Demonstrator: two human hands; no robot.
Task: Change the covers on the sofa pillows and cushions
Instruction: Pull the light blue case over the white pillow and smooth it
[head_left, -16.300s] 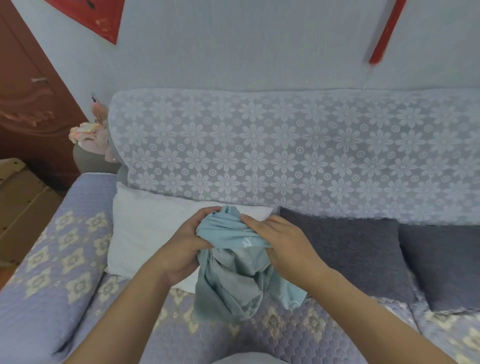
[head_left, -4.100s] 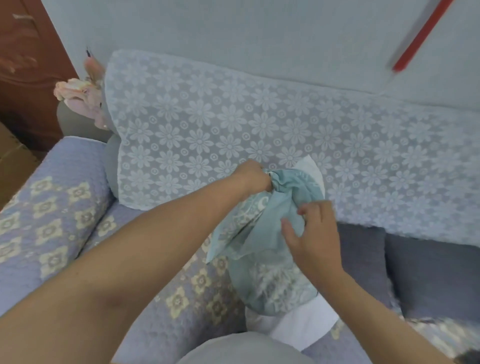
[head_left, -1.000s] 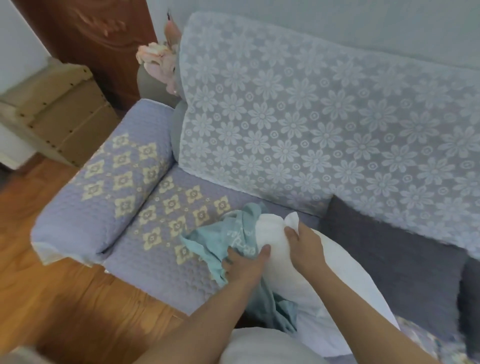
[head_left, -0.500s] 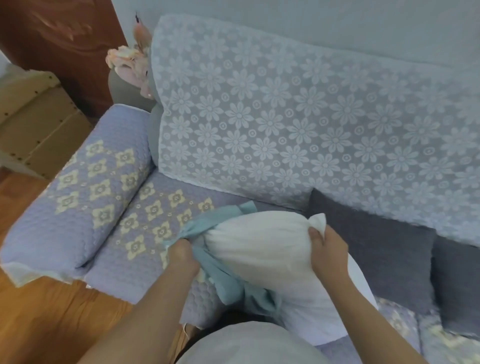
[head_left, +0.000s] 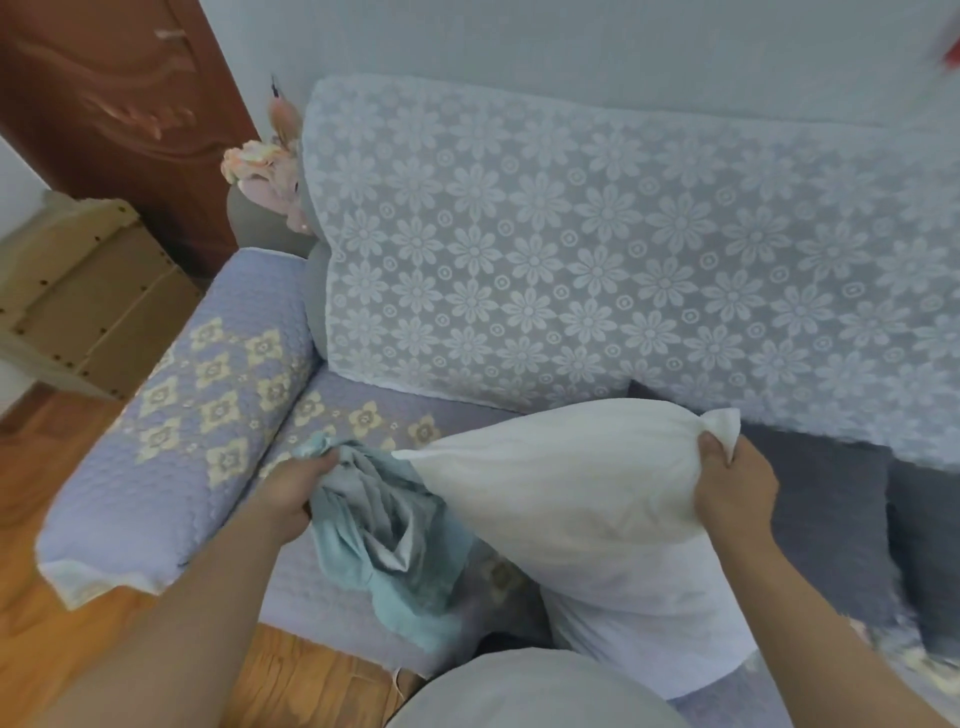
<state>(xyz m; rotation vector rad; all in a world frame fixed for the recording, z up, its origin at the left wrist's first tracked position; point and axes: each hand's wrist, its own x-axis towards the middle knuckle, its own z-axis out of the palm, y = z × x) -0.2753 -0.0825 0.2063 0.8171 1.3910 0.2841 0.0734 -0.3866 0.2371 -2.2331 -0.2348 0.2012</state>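
- Over the front edge of the sofa seat, the person's left hand (head_left: 293, 491) is clenched around a bunched edge of the teal cover (head_left: 387, 540), fingers curled into the cloth.
- At three o'clock from it, the right hand (head_left: 735, 491) grips a gathered corner of the white pillow insert (head_left: 561, 486), with a tuft of white fabric sticking up above the thumb.
- The insert hangs lifted between the two hands, and its pointed near-left end meets the mouth of the cover; whether that tip sits inside the cloth I cannot tell.
- The cover is crumpled and droops toward six o'clock, its loose tail lying over the seat's front edge.
- Below the insert, toward five o'clock, a second white pillow (head_left: 644, 639) rests on the seat.
- The lilac quilted seat cover (head_left: 358, 415), patterned with pale yellow flowers, also wraps the armrest (head_left: 192, 431) at nine o'clock.
- A white floral lace throw (head_left: 597, 270) drapes the backrest at twelve o'clock.
- Dark grey cushions (head_left: 831, 519) lean at three o'clock, just beside the right hand.
- At ten o'clock stand pink artificial flowers (head_left: 265, 176), a brown carved door (head_left: 119, 88) and a tan studded box (head_left: 78, 291) on the wooden floor (head_left: 47, 462).
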